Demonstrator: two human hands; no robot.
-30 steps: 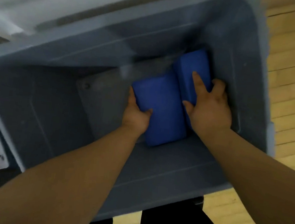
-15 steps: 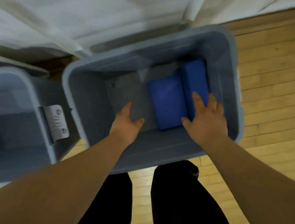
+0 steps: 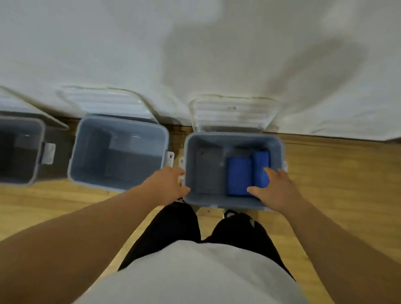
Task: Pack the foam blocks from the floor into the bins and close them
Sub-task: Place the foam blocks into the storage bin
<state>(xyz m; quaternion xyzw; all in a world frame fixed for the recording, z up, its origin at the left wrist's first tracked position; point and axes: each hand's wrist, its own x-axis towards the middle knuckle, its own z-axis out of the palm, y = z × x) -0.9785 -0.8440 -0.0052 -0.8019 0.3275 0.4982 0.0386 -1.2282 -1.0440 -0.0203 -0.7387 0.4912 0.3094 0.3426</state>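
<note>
Two blue blocks (image 3: 239,177) lie side by side on the floor of the right bin (image 3: 189,165), in its 3 o'clock half, the narrower one against the right wall. The right hand (image 3: 276,192) hovers over the bin's 4 o'clock corner, fingers (image 3: 271,172) spread and released, grasping nothing. The blocks sit at 10 o'clock from its fingertips, partly covered by them. The left hand (image 3: 165,185) is at the bin's 8 o'clock corner, outside the rim, fingers relaxed. Whether it touches the rim cannot be told.
</note>
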